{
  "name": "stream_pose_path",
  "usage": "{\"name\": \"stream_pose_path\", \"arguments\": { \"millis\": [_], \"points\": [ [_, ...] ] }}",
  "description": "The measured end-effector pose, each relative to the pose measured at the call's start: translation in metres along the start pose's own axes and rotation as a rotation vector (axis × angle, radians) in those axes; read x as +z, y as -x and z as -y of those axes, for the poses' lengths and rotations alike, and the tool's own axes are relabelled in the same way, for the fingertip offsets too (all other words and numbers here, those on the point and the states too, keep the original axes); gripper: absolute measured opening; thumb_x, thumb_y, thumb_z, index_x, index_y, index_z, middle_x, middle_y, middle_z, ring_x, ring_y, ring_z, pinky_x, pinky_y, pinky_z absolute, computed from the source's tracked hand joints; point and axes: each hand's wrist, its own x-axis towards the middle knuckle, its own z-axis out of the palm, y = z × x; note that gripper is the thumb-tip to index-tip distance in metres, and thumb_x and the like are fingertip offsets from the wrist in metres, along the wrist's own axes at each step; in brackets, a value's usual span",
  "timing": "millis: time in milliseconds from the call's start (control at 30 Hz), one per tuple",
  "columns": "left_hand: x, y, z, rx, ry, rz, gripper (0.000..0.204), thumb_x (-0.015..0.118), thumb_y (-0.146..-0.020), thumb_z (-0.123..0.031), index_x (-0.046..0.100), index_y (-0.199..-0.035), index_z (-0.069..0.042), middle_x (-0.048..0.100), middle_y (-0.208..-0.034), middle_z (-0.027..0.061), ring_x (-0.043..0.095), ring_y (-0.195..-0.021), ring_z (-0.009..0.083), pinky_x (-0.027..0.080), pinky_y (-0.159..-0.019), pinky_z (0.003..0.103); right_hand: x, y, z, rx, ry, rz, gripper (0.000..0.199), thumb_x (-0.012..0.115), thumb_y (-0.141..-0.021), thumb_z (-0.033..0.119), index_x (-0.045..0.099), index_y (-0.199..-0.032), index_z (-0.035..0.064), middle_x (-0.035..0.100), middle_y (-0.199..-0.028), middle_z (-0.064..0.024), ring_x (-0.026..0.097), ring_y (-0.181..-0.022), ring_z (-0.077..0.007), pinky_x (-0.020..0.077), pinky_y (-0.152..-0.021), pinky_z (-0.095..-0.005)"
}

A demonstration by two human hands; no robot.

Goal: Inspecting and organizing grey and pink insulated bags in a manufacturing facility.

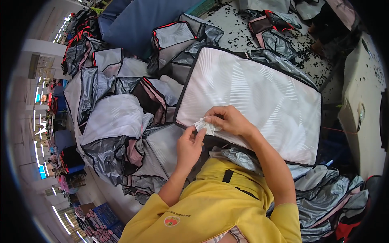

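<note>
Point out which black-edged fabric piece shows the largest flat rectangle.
The pale patterned piece seen behind the right hand: its broad face looks smooth and rectangular, while the other pieces lie folded or crumpled.

The right hand (231, 119) and left hand (189, 145) hide parts of the small white tag (201, 125), maybe more than one. The bottom edge cuts off the yellow shirt (206, 214). The far-off pink thing (63, 184) is too tiny to tell.
</note>
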Motion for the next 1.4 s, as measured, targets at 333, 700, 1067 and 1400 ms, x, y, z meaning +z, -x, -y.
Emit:
{"name": "stream_pose_path", "arguments": {
  "millis": [333, 700, 1067, 1400],
  "points": [
    [0.000, 0.001, -0.022, 0.535, -0.437, -0.198, 0.030, 0.083, -0.091, -0.023, 0.069, -0.105, 0.000, 0.060, -0.067, 0.0016, 0.055, -0.055, 0.0090, 0.042, -0.051, 0.029, 0.001, 0.002, 0.000, -0.015, 0.003, -0.025, 0.023, 0.075, -0.100, 0.024, 0.072, -0.102, 0.0017, 0.067, -0.081, 0.0007, 0.055, -0.074, -0.0064, 0.0469, -0.066, -0.0260],
    [0.000, -0.007, -0.017, -0.105, 0.328, -0.003, 0.018, 0.077, -0.097, -0.017, 0.072, -0.102, 0.000, 0.066, -0.069, 0.0004, 0.060, -0.050, 0.0071, 0.039, -0.043, 0.020, -0.006, 0.006, 0.005, 0.114, -0.191, -0.010, 0.026, 0.076, -0.099, 0.022, 0.073, -0.116, 0.0021, 0.071, -0.094, 0.0004, 0.063, -0.080, -0.0068, 0.0554, -0.069, -0.0242],
    [-0.006, 0.001, -0.010, -0.050, 0.314, 0.027, 0.025, 0.070, -0.103, -0.017, 0.070, -0.118, 0.003, 0.069, -0.072, 0.0053, 0.064, -0.052, 0.0107, 0.045, -0.044, 0.022, -0.001, 0.004, 0.006, 0.154, -0.108, -0.058, 0.024, 0.073, -0.101, 0.023, 0.075, -0.114, 0.0027, 0.070, -0.087, -0.0004, 0.063, -0.075, -0.0073, 0.0563, -0.064, -0.0258],
    [-0.001, -0.008, -0.010, -0.076, 0.470, 0.054, 0.019, 0.072, -0.101, -0.014, 0.066, -0.111, 0.002, 0.072, -0.097, 0.0099, 0.074, -0.074, 0.0162, 0.061, -0.065, 0.029, -0.001, 0.004, 0.006, 0.107, 0.024, -0.045, 0.026, 0.069, -0.101, 0.027, 0.074, -0.107, 0.0018, 0.069, -0.081, -0.0128, 0.065, -0.068, -0.0194, 0.0523, -0.066, -0.0366]
  ]
}}
